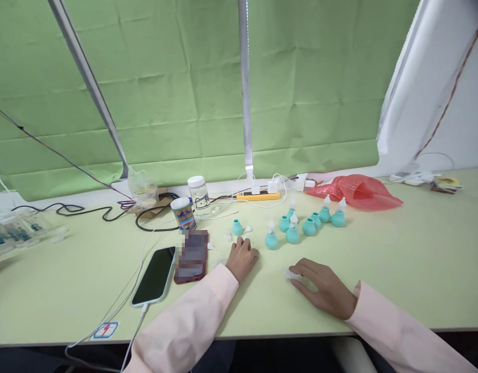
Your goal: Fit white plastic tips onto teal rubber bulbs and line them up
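My right hand point(325, 288) pinches a small translucent plastic piece point(292, 275) between thumb and fingers, low over the table. Its exact shape is blurred. With fingers curled down, my left hand point(242, 258) rests on the table just in front of a turquoise bulb without a tip point(237, 227) and a small white piece point(248, 229). Whatever its fingertips may hold is hidden. Between and beyond the hands stand several turquoise bulbs. Some carry clear pointed tips, like this tipped bulb point(292, 234), while others, such as an open-necked bulb point(309, 227), have bare necks.
Left of my left hand lie a red-cased phone point(191, 257) and a white-edged phone point(154, 275) with its cable. Behind are a printed canister point(183, 214), a clear jar point(199, 196), a yellow power strip point(258, 196) and a red plastic bag point(355, 191). Clear containers point(17, 228) stand far left.
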Motion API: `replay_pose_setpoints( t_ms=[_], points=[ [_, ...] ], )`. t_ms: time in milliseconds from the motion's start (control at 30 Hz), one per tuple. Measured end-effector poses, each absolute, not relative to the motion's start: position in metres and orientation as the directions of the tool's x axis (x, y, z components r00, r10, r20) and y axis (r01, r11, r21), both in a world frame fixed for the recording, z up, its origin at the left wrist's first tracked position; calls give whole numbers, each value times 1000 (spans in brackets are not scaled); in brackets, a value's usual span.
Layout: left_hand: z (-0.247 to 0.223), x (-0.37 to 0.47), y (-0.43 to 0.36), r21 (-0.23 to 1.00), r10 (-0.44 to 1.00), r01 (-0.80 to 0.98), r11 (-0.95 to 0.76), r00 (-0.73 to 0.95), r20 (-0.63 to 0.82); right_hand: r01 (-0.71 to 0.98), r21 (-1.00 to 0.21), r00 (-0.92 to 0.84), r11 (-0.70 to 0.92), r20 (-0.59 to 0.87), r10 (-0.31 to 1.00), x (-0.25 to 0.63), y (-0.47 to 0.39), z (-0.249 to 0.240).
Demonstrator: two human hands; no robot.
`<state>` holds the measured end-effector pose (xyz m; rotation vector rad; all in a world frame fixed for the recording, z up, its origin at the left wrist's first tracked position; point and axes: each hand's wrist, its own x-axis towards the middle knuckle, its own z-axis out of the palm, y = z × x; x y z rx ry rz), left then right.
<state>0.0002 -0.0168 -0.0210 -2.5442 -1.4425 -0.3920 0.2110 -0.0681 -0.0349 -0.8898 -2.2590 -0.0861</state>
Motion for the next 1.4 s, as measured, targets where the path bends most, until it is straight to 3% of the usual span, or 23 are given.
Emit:
replay_pose_setpoints(
  t_ms=[100, 167, 367, 433, 533, 667, 867, 933, 1100, 1400],
  points=[
    [-20, 3, -17, -40, 807, 853, -521, 507, 302, 630, -194, -535, 752, 594, 601, 207, -69, -35],
    [-18, 5, -19, 20, 791, 832, -555, 520, 323, 636, -217, -514, 740, 596, 617, 204, -68, -34],
    [-4, 16, -42, 513, 776, 587, -627, 407, 483, 558, -443, -385, 702, 612, 691, 199, -60, -29],
    [2, 17, -54, 600, 789, 516, -612, 345, 508, 504, -516, -371, 693, 595, 713, 194, -59, -24],
    [8, 15, -70, 598, 791, 545, -588, 234, 565, 425, -557, -411, 714, 584, 700, 182, -60, -12],
    [10, 11, -74, 569, 775, 581, -582, 185, 604, 337, -514, -445, 788, 651, 615, 167, -58, -6],
    [0, 9, -59, 745, 875, 464, -479, 182, 449, 322, -507, -430, 800, 674, 600, 163, -33, -25],
    [-3, 10, -56, 744, 881, 478, -467, 182, 436, 323, -553, -426, 768, 640, 640, 165, -28, -29],
    [-7, 12, -56, 587, 838, 630, -509, 209, 504, 293, -609, -426, 737, 607, 671, 167, -27, -29],
    [-9, 14, -57, 398, 775, 718, -571, 313, 548, 244, -719, -402, 651, 536, 743, 167, -27, -28]
  ],
)
